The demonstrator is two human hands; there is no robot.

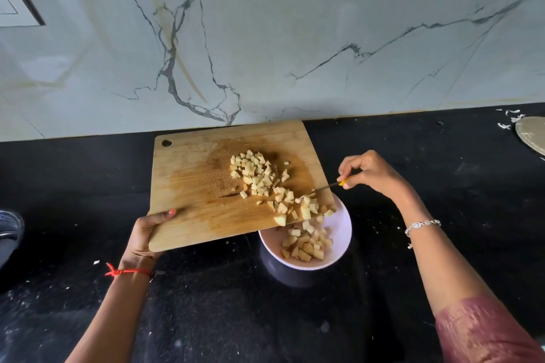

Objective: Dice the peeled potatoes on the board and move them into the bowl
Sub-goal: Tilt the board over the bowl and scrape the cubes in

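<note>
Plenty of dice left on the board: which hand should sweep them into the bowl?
Right. The right hand holds the knife, blade among the dice where the board overhangs the bowl; the left hand is busy gripping the board's near edge.

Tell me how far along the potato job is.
Done: dicing; some cubes lie in the bowl. In hand: the left hand tilts the board over it while the right hand holds the knife to the edge pieces. Left: the pile on the board.
</note>
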